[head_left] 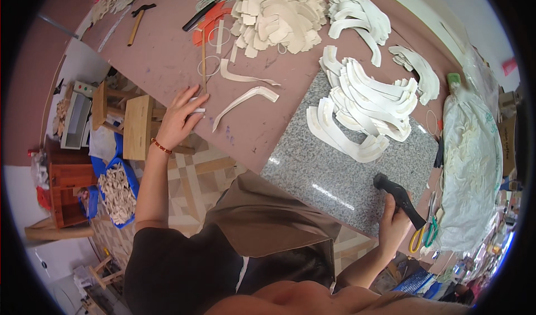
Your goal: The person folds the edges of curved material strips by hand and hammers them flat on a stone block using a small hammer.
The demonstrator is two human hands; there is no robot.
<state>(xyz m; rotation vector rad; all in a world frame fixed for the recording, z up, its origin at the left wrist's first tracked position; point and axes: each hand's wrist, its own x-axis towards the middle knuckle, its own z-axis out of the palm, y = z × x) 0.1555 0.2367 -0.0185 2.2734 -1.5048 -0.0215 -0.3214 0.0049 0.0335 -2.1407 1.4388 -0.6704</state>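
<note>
My right hand (392,225) is wrapped round a black hammer (399,195), whose head is over the near right part of a speckled grey stone slab (301,164). On the slab lies an overlapping heap of curved white strips (368,100), with a few more strips (340,133) in front. At the table's left edge my left hand (184,114) rests with fingers stretched out. A small white piece (197,110) shows by its fingers, partly hidden. Just beyond it lies a thin wooden stick (204,63). Two single curved strips (245,100) lie to its right.
A large pile of cream pieces (279,16) and more white strips (360,16) cover the far table. Another hammer (135,27) lies far left. Scissors (431,231) and a stuffed white sack (472,164) flank the slab's right. Wooden stools (139,125) stand left below the table.
</note>
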